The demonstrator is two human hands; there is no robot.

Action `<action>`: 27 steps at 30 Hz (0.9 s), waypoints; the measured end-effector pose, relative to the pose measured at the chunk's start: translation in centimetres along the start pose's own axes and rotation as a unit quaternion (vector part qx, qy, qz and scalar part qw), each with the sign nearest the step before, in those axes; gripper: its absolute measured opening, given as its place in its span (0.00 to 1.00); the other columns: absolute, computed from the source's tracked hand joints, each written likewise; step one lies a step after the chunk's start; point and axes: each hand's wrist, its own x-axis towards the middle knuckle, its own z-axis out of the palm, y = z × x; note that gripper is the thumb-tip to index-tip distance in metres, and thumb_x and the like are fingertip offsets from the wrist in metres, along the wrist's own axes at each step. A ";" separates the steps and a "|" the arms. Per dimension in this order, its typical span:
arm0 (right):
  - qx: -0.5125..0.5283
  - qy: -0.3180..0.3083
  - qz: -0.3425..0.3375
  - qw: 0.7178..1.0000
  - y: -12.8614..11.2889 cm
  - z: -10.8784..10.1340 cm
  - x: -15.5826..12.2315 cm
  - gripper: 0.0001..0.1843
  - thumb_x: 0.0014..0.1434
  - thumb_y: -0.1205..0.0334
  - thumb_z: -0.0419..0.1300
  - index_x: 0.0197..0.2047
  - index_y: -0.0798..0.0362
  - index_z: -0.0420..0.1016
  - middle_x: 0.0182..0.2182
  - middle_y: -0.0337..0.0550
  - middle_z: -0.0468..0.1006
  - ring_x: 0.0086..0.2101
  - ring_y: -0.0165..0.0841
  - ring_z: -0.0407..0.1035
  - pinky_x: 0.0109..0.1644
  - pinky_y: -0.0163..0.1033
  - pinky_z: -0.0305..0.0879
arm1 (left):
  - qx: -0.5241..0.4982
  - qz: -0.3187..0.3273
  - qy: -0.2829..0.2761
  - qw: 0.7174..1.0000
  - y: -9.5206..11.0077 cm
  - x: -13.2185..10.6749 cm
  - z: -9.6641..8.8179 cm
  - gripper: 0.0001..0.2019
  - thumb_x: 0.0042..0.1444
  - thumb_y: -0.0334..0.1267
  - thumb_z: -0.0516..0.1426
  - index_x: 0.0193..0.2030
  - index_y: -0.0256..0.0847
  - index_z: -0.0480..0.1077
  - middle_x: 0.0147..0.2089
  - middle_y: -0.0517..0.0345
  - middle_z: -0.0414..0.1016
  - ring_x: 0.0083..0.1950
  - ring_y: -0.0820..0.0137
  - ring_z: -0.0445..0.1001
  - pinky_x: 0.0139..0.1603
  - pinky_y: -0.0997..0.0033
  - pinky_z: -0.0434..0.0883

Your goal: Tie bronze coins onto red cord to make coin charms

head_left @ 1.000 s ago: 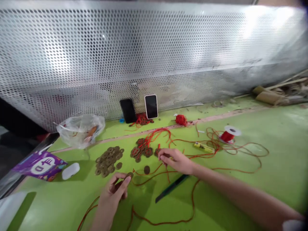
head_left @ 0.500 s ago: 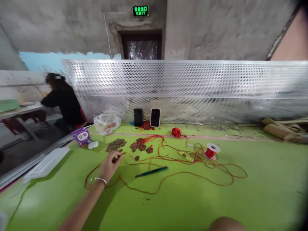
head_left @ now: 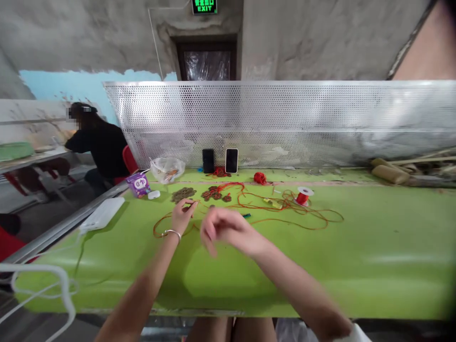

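Observation:
My left hand [head_left: 183, 214] is closed in a pinch on a thin red cord [head_left: 163, 217], just in front of the coins. A dark round coin [head_left: 185, 209] shows within its fingers. To its right hovers my right hand [head_left: 230, 230], blurred, its fingers bent and apart, with nothing visible in them. Beyond the hands lie a pile of old-looking coins [head_left: 183, 194] and a second group of coins [head_left: 211, 192] with red cord on it. A dark green pen-like tool [head_left: 246, 216] is mostly covered by my right hand.
Farther right are a spool of red cord [head_left: 302, 197], a yellow tool [head_left: 272, 203] and a red cord ball [head_left: 260, 178]. Two phones [head_left: 232, 160] stand by the perforated screen [head_left: 302, 114]. A plastic bag [head_left: 166, 169], purple packet [head_left: 138, 184] and white box [head_left: 103, 213] lie left. Another person [head_left: 101, 147] sits beyond.
My right hand has come in from the lower edge to beside my left hand. The view has shifted, showing more of the table's near edge. My left hand keeps its pinch.

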 end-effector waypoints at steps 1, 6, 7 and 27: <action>-0.009 0.068 0.059 0.996 2.0 -0.4 2.1 0.08 0.60 0.72 0.50 0.38 0.53 0.67 0.25 0.35 0.71 0.24 0.25 0.67 0.32 0.32 0.67 | -0.028 -0.002 -0.006 1.000 0.1 0.1 0.1 0.10 0.61 0.42 0.57 0.36 0.35 0.68 0.27 0.64 0.67 0.23 0.78 0.65 0.23 0.77 0.66; -0.107 0.173 0.186 0.961 10.6 -2.3 7.3 0.18 0.58 0.72 0.52 0.50 0.51 0.67 0.21 0.32 0.68 0.20 0.25 0.59 0.26 0.31 0.58 | -0.156 -0.004 -0.046 0.987 0.7 -0.3 0.3 0.11 0.58 0.43 0.59 0.32 0.36 0.66 0.22 0.68 0.62 0.20 0.79 0.60 0.21 0.78 0.62; -0.123 0.169 0.187 0.960 11.6 -2.7 7.3 0.15 0.57 0.70 0.55 0.48 0.52 0.70 0.19 0.32 0.67 0.20 0.25 0.58 0.27 0.31 0.57 | -0.179 -0.004 -0.055 0.982 0.9 -0.6 0.4 0.12 0.56 0.44 0.60 0.32 0.37 0.66 0.21 0.68 0.61 0.20 0.79 0.60 0.21 0.78 0.61; -0.228 0.177 0.150 0.946 9.8 -6.7 3.1 0.10 0.54 0.58 0.62 0.37 0.53 0.79 0.32 0.41 0.77 0.27 0.26 0.66 0.32 0.32 0.62 | -0.350 -0.083 -0.099 0.928 3.0 -2.8 0.1 0.17 0.41 0.45 0.69 0.29 0.40 0.68 0.28 0.65 0.70 0.17 0.83 0.58 0.17 0.79 0.54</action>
